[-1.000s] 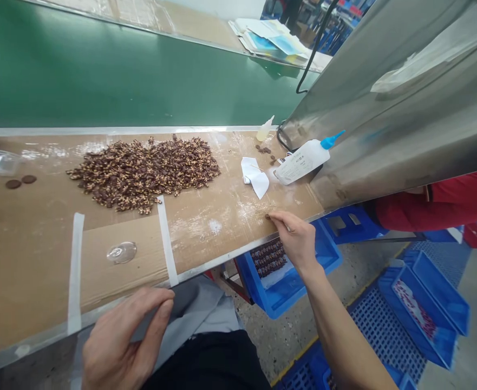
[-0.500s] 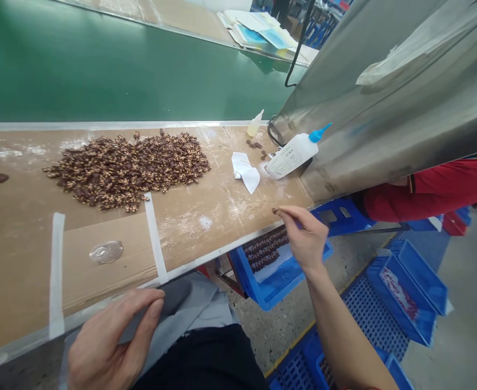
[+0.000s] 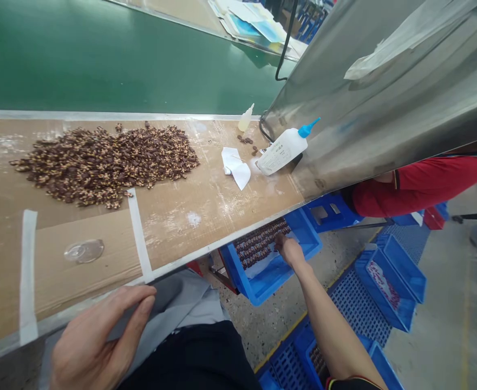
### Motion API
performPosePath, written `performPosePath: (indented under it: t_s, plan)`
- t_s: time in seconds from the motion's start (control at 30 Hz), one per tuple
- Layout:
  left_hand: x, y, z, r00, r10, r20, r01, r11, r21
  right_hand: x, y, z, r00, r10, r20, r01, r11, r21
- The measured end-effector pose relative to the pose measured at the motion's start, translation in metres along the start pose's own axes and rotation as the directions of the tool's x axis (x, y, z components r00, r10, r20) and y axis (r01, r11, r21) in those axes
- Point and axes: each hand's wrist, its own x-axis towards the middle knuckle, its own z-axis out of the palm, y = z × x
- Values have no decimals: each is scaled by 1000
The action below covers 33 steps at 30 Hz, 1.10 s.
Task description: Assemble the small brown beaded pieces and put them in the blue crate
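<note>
the right hand is seen low over a bright blue plastic crate beneath the bench edge, its fingers pinched together against neat rows of small dark brown beaded pieces, though whether anything is gripped cannot be told. the left hand is laid loosely curved and empty on a grey cloth at the near edge of a cardboard-covered workbench, well apart from the crate. a heap of loose brown-and-tan pieces is spread on the bench, far and to the left of the right hand.
</note>
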Motion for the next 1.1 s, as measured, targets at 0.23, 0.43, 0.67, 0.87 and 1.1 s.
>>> performPosePath:
  t_s: [0.23,0.43,0.67,0.87,1.1]
  plan:
    - [-6,2,1,999,-32,10,32,999,-30,12,10,16,999,-30,44,34,995,-93]
    - [0,7,-2,1000,-10,11,11,1000,-22,11,14,23,998,-57,39,60,995,-75]
    - [0,6,-1,1000,7,11,-6,999,-36,9,16,24,998,-54,40,55,998,-29]
    - [5,8,-2,1000,15,9,-14,997,-77,3,3,17,1000,-22,-7,22,999,35]
    - [1,4,-2,998,58,-16,-60,984,-166,-52,-31,-45,927,80,-367,1,977,215]
